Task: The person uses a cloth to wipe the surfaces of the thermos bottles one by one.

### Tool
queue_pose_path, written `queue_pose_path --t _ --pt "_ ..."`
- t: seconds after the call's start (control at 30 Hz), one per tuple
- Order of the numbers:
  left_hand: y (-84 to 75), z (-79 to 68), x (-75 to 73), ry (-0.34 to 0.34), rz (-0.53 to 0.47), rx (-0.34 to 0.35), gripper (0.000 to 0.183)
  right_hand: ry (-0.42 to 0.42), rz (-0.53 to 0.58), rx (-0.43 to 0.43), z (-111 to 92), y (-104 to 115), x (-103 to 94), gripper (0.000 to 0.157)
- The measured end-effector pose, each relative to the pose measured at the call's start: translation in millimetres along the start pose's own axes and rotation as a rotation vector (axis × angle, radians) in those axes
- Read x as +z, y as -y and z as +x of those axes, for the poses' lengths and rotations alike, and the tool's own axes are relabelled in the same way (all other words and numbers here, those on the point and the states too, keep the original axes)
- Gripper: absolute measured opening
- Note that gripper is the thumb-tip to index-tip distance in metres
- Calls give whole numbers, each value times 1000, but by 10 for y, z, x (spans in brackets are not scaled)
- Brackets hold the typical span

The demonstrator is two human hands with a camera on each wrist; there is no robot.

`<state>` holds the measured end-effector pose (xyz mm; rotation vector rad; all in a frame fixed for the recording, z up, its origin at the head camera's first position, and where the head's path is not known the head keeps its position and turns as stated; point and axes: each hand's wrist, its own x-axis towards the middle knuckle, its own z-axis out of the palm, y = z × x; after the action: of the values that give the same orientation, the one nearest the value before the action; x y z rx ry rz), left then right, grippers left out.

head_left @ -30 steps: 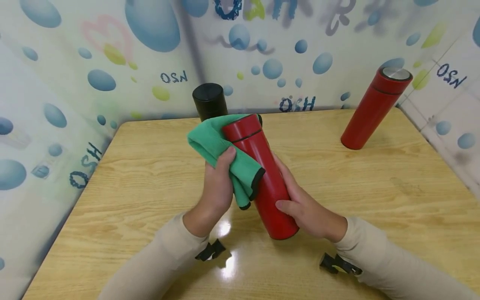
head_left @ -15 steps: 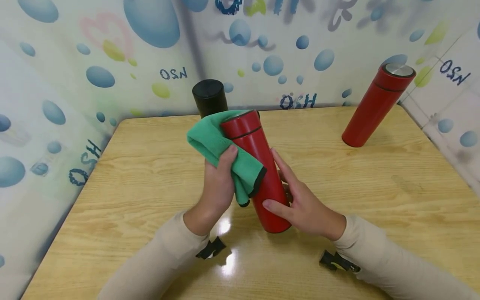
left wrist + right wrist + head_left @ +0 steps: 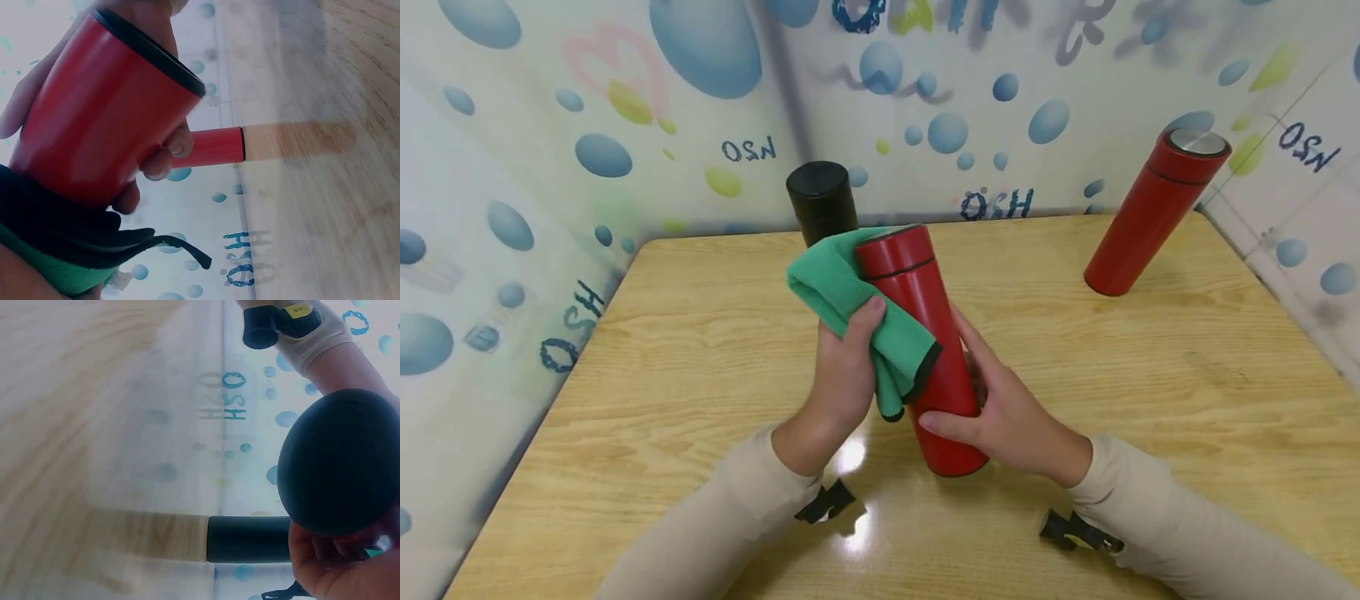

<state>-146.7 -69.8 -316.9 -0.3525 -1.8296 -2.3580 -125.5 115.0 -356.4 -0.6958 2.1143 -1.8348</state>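
Note:
A red thermos flask (image 3: 940, 375) with a dark ring below its lid is held tilted over the table, lid end up and to the left. My right hand (image 3: 1011, 417) grips its lower body, thumb across the front. In my left hand (image 3: 846, 367) is a green cloth (image 3: 838, 275) with black edging, wrapped round the flask's upper part and pinned by the thumb. The flask's black base (image 3: 340, 462) faces the right wrist camera. From the left wrist view, the right hand's fingers (image 3: 178, 147) curl round the red body.
A second red flask (image 3: 1150, 221) with a silver lid top stands at the back right of the wooden table (image 3: 685, 333). Behind the cloth stands a black flask (image 3: 822, 200), partly hidden. A patterned wall covering (image 3: 647, 183) borders the table's back and sides.
My right hand's grip has shifted, its thumb now farther left across the flask's front. The flask leans slightly less, and my left hand and cloth have moved a little right.

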Motion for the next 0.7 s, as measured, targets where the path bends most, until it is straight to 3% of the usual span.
queue_pose_path --t 0.27,0.7 --pt "-1 0 20 15 -10 49 45 -15 0 -26 8 1 -1 107" --pt "1 -1 15 1 2 19 45 -1 -16 -18 17 3 -17 108"
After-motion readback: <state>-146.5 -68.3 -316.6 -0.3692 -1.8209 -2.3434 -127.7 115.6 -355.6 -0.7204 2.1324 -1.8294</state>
